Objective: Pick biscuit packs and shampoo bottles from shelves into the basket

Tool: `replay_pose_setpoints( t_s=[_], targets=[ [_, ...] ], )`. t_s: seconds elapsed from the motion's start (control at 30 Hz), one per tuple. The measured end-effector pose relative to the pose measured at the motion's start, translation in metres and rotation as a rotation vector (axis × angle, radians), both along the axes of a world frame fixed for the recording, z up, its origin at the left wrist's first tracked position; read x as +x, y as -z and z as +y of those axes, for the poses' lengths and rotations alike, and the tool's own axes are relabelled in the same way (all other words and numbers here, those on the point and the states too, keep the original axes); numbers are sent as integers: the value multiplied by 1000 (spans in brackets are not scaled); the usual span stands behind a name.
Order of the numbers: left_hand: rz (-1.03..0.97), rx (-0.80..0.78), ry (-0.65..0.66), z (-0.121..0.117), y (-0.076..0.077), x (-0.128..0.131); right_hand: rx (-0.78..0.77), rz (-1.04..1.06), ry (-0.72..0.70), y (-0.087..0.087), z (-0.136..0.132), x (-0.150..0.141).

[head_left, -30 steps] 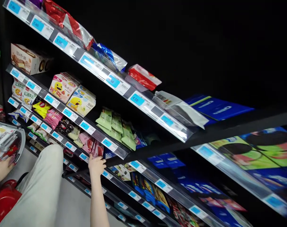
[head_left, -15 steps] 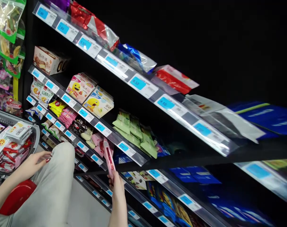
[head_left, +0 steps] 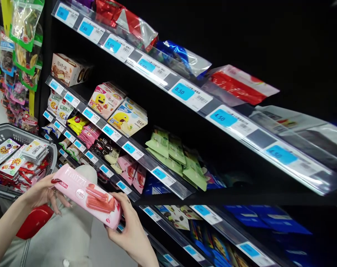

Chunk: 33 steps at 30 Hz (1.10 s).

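A pink snack pack (head_left: 87, 196), printed with stacked reddish sticks, is held slanted above my lap. My right hand (head_left: 128, 224) grips its right end, the thumb at the lower edge and the fingers at the far side. At the opposite end my left hand (head_left: 46, 194) has its thumb on the pack's corner, with fingers below it and partly apart. Similar pink packs (head_left: 132, 170) lie on the shelf behind, beside green snack bags (head_left: 174, 155).
On the left stands a grey basket (head_left: 53, 148) of snack packs. Boxes (head_left: 128, 116) and bags fill parts of the tilted-looking shelves, whose price rails (head_left: 163, 79) jut out. Hanging bags (head_left: 26, 48) are at upper left. A red object (head_left: 35, 221) lies by my leg.
My right hand has brought the pink pack away from the shelf, left toward my lap, and turned its printed face up. My left hand has risen from my knee and taken its other end.
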<state>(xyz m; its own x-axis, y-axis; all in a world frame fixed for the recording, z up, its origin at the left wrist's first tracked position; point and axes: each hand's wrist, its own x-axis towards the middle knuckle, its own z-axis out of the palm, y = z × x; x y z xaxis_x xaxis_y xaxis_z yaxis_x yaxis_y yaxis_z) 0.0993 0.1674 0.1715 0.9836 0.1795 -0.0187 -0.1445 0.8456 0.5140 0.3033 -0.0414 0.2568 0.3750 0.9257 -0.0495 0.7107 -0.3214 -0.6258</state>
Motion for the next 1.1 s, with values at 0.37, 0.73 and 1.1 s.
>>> replay_pose_setpoints(
  t_s=[0.37,0.73,1.1],
  targets=[
    [118,142,-64,1,-16,-5,88,-63,-83,-15,6,-5],
    [118,197,-104,2,-13,-5,67,17,-55,-14,6,-6],
    [81,426,-93,0,-16,-6,107,112,-68,-2,1,1]
  ],
)
